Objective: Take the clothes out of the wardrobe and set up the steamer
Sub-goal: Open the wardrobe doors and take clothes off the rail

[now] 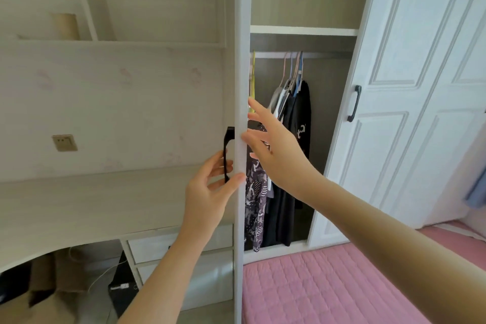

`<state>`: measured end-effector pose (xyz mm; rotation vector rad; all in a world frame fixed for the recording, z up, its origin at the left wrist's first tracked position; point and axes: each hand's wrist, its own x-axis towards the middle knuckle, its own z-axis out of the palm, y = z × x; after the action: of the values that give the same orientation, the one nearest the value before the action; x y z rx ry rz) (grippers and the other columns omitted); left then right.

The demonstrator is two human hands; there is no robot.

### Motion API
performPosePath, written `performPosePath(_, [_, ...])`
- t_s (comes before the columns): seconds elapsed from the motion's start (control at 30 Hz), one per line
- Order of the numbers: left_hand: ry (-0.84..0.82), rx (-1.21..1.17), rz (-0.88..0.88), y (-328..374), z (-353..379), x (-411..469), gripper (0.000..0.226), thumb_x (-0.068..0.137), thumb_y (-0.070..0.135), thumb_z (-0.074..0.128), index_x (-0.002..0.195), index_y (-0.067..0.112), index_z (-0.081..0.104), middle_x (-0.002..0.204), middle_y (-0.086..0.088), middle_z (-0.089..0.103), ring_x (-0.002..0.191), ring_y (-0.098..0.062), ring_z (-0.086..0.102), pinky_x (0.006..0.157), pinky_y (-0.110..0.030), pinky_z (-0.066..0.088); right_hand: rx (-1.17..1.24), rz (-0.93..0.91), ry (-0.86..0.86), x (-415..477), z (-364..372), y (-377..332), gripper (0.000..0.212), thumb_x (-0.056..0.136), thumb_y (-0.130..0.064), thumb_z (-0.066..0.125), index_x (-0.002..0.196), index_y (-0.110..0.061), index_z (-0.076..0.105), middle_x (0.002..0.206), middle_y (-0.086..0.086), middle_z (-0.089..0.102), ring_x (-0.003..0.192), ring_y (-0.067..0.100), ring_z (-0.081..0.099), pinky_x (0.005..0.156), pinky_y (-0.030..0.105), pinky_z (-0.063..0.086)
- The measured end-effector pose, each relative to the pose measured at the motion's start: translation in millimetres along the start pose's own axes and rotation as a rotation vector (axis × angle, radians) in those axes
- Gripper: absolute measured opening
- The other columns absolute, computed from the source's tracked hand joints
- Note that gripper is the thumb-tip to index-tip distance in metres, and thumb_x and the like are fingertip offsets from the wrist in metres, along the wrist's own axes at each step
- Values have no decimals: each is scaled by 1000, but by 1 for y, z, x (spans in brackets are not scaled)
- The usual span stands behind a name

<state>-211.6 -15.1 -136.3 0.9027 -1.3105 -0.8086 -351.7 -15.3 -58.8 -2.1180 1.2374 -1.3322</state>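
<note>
The wardrobe's left door [240,60] stands open, seen edge-on. My left hand [205,192] curls its fingers around the door's black handle [228,150], thumb on the door edge. My right hand [276,152] is open with fingers spread, fingertips at the inner side of that edge, in front of the hanging clothes. Inside, a black garment [299,139] and a dark patterned garment [253,205] hang from coloured hangers [294,71] on a rail [323,55]. No steamer is in view.
The white right door [394,113] with its black handle [354,103] is swung open to the right. A pink quilted bed [315,289] lies below the wardrobe. On the left are a pale desk [105,205], drawers [184,244] and a wall socket [64,142].
</note>
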Motion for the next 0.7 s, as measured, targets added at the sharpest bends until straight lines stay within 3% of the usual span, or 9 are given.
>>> performPosePath(0.13, [3, 23, 15, 2, 7, -5, 47, 81, 13, 74, 125, 25, 60, 105, 9, 70, 101, -6, 64, 85, -20, 52, -43, -18, 4, -1, -5, 3, 58, 98, -30, 47, 149, -33, 21, 144, -4, 43, 121, 12, 54, 99, 42, 49])
performPosePath(0.27, [41, 50, 18, 3, 16, -12, 50, 82, 17, 73, 130, 19, 58, 113, 9, 68, 107, -4, 62, 92, -24, 52, -68, -15, -26, -5, -13, 7, 56, 98, -30, 49, 149, -27, 25, 147, -7, 41, 127, 10, 48, 105, 36, 43])
performPosePath(0.43, [262, 40, 18, 8, 32, -26, 37, 82, 13, 74, 117, 14, 64, 113, 6, 69, 106, -5, 63, 96, -34, 51, -285, -74, -114, -19, -34, 22, 54, 99, -36, 43, 148, -20, 27, 148, -4, 40, 134, 13, 40, 110, 33, 35])
performPosePath(0.53, [351, 144, 101, 11, 43, -37, 32, 85, 12, 69, 116, 16, 64, 114, 9, 67, 110, -6, 60, 96, -37, 51, -397, -53, -149, -29, -53, 31, 53, 100, -37, 41, 148, -18, 28, 148, -1, 40, 121, 17, 51, 105, 30, 34])
performPosePath(0.63, [390, 270, 236, 14, 57, -46, 34, 86, 8, 67, 119, 15, 62, 118, 8, 64, 114, -8, 57, 97, -36, 49, -454, -13, -175, -37, -72, 42, 52, 101, -36, 40, 148, -18, 30, 148, 1, 40, 96, 12, 58, 96, 28, 37])
performPosePath(0.7, [415, 366, 359, 15, 66, -50, 34, 85, 4, 66, 118, 10, 62, 120, 4, 63, 115, -10, 55, 98, -37, 48, -482, 0, -178, -40, -83, 53, 51, 100, -36, 40, 147, -18, 31, 146, 1, 42, 113, 16, 55, 101, 31, 37])
